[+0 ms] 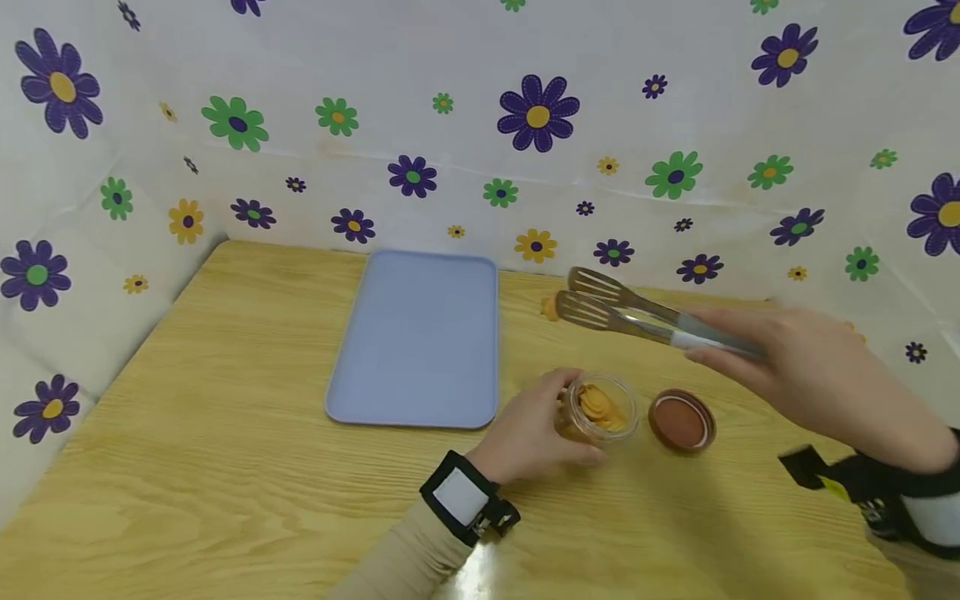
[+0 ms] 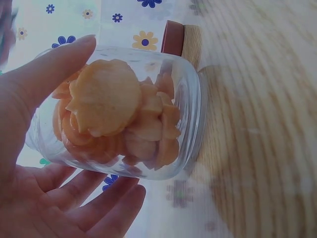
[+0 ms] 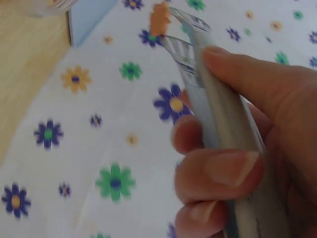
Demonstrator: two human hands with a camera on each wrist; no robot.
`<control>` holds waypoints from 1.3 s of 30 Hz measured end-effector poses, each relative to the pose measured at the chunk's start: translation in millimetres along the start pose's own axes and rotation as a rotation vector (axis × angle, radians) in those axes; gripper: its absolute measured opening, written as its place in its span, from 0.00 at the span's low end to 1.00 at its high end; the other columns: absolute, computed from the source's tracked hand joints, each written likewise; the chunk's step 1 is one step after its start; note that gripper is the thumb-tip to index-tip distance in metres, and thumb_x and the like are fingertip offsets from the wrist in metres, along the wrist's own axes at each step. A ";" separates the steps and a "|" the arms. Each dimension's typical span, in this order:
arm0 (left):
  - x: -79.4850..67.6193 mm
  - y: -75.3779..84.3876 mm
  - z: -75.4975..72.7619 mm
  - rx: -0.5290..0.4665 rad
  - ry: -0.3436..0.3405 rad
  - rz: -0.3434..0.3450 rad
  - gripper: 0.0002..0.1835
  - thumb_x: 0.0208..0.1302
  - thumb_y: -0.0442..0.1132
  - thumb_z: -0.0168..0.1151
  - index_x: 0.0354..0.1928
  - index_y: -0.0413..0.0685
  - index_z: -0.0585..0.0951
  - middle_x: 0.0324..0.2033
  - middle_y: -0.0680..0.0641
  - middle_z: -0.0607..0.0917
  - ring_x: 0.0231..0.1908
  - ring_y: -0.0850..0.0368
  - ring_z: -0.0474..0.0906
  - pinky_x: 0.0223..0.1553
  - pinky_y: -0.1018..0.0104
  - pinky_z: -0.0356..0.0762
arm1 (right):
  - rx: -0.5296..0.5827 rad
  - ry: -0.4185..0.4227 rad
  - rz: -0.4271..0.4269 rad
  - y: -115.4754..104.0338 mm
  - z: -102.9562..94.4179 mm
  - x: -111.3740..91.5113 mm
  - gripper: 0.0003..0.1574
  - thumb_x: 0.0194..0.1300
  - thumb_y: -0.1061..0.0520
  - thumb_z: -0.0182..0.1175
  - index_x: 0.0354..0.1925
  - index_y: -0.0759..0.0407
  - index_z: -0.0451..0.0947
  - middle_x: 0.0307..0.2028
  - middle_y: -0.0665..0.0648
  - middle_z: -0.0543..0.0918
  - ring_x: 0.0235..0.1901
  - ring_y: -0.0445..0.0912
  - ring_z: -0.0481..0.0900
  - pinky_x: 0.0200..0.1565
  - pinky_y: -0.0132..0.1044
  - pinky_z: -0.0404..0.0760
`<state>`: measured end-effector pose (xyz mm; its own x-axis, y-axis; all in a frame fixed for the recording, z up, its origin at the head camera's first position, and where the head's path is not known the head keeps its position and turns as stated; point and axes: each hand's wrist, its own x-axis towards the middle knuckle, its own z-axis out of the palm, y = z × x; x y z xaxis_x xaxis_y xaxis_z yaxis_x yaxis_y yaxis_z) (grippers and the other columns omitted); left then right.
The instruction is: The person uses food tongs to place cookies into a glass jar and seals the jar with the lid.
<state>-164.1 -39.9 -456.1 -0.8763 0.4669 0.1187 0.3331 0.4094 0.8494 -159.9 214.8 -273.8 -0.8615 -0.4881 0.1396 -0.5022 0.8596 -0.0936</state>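
Note:
My left hand (image 1: 528, 429) grips a clear glass jar (image 2: 193, 114) on the table, thumb on one side and fingers on the other. Inside the jar are several golden piped cookies (image 2: 106, 96). In the head view the jar's mouth is uncovered. My right hand (image 1: 802, 367) holds a pair of metal tongs (image 1: 637, 321) with slotted ends, raised to the right of the jar and tray. Between the tong tips is a cookie (image 3: 159, 20), seen edge-on in the right wrist view; in the head view it shows just at the tips' left.
A light blue tray (image 1: 420, 342) lies on the wooden table (image 1: 247, 483), left of the jar. Right of the jar rests a round brown lid (image 1: 681, 421). A white cloth (image 1: 450, 125) with printed flowers hangs behind and beside the table.

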 end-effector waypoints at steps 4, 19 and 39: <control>0.7 1.0 -1.8 -0.001 0.003 -0.029 0.54 0.47 0.55 0.84 0.75 0.52 0.66 0.63 0.55 0.76 0.59 0.56 0.75 0.59 0.57 0.74 | -0.059 -0.052 0.096 13.4 -3.9 -47.9 0.29 0.68 0.49 0.68 0.62 0.61 0.81 0.31 0.51 0.85 0.20 0.42 0.67 0.20 0.35 0.63; 1.2 2.8 2.0 -0.014 0.004 -0.038 0.52 0.47 0.54 0.84 0.73 0.55 0.67 0.61 0.58 0.76 0.60 0.58 0.74 0.61 0.56 0.73 | 0.067 -0.275 0.185 21.3 12.9 -61.4 0.30 0.70 0.40 0.64 0.62 0.54 0.82 0.37 0.49 0.86 0.24 0.42 0.73 0.23 0.37 0.72; 1.4 5.2 -2.9 0.015 0.004 -0.019 0.50 0.48 0.53 0.84 0.72 0.54 0.68 0.60 0.58 0.77 0.59 0.59 0.74 0.60 0.58 0.73 | 0.129 -0.350 0.197 15.8 11.4 -44.0 0.34 0.73 0.40 0.61 0.64 0.63 0.78 0.31 0.50 0.83 0.24 0.42 0.71 0.23 0.36 0.69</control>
<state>-164.6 -39.4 -450.0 -0.8838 0.4559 0.1049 0.3217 0.4296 0.8437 -130.8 248.1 -292.6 -0.9041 -0.3569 -0.2350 -0.3112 0.9268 -0.2103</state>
